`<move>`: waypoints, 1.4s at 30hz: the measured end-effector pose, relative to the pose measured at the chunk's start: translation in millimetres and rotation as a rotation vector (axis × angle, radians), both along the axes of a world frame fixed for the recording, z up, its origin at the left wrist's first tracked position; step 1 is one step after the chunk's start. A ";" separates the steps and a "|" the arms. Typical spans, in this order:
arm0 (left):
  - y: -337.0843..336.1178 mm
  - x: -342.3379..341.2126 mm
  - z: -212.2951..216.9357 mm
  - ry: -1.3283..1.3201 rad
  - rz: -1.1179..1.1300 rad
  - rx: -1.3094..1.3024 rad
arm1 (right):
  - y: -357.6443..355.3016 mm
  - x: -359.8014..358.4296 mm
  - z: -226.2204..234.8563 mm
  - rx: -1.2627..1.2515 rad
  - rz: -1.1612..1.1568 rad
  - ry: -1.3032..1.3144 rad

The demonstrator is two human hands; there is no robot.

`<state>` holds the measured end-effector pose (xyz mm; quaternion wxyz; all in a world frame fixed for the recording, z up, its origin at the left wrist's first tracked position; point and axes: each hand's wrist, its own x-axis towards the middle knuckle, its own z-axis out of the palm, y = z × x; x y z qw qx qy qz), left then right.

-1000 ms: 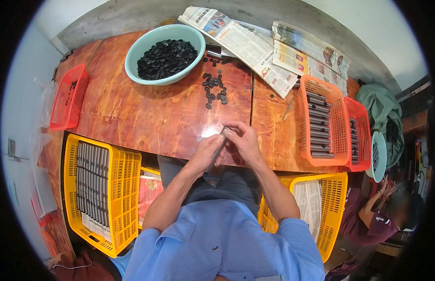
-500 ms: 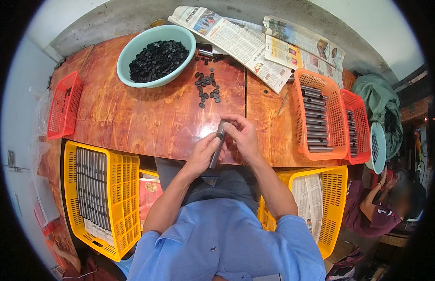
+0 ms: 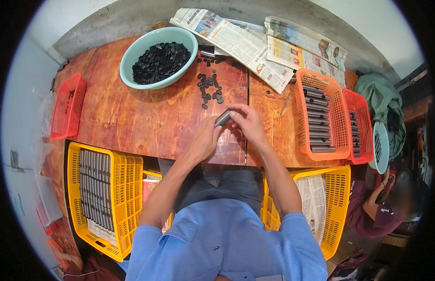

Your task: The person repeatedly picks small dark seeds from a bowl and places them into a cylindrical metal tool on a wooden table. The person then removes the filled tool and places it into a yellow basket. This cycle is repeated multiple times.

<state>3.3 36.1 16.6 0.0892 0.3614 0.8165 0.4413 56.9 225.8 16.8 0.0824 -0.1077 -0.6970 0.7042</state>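
Mid-frame: left hand (image 3: pixel 205 138) and right hand (image 3: pixel 245 122) both pinching one short grey tube (image 3: pixel 222 118), fingers pressed around it. Apparently fitting an end cap. Next probably calls for another from the loose black caps (image 3: pixel 210 89), upper centre.

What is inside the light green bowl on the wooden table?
The light green bowl holds a heap of small black caps, piled toward its right side. The heap covers most of the bottom, so anything under it cannot be seen. More such caps lie loose on the table.

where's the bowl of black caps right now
In the head view the green bowl sits at the table's far left, beside the loose caps and left of the newspapers.
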 end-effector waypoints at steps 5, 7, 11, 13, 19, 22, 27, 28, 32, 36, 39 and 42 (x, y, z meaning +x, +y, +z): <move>6.7 -17.1 -7.0 0.349 -0.010 -0.159 | 14.8 -16.8 -1.6 0.228 0.007 -0.088; 8.3 -21.9 -11.8 0.445 -0.008 -0.220 | 16.9 -21.5 -8.0 0.252 0.000 -0.076; 7.1 -23.6 -18.3 0.583 0.007 -0.248 | 16.7 -21.4 -16.5 0.272 0.015 -0.137; 5.5 -20.5 -22.0 0.602 0.020 -0.224 | 15.4 -14.5 -25.5 0.253 0.013 -0.136; 4.8 -12.9 -17.4 0.541 0.049 -0.221 | 10.3 -4.9 -45.1 0.206 -0.050 0.021; 2.4 -13.7 -19.8 0.533 0.033 -0.194 | 9.4 -2.2 -42.8 0.297 -0.050 0.037; -2.6 -16.0 -17.0 0.520 0.003 -0.151 | 8.7 3.2 -33.8 0.249 -0.015 -0.093; -3.2 -17.2 -17.3 0.531 -0.005 -0.153 | 9.8 1.1 -33.9 0.229 0.006 -0.128; -5.1 -23.3 -14.0 0.546 -0.048 -0.152 | 3.4 -29.5 -24.1 0.475 -0.132 -0.046; -5.1 -26.9 -13.8 0.538 -0.073 -0.125 | -12.2 -64.5 -30.9 0.839 -0.301 0.089; -5.2 -29.6 -10.9 0.538 -0.097 -0.081 | -21.0 -71.1 -38.6 1.060 -0.331 -0.025; -5.9 -35.1 -17.9 0.430 -0.110 -0.062 | -21.4 -69.7 -37.4 1.077 -0.369 -0.081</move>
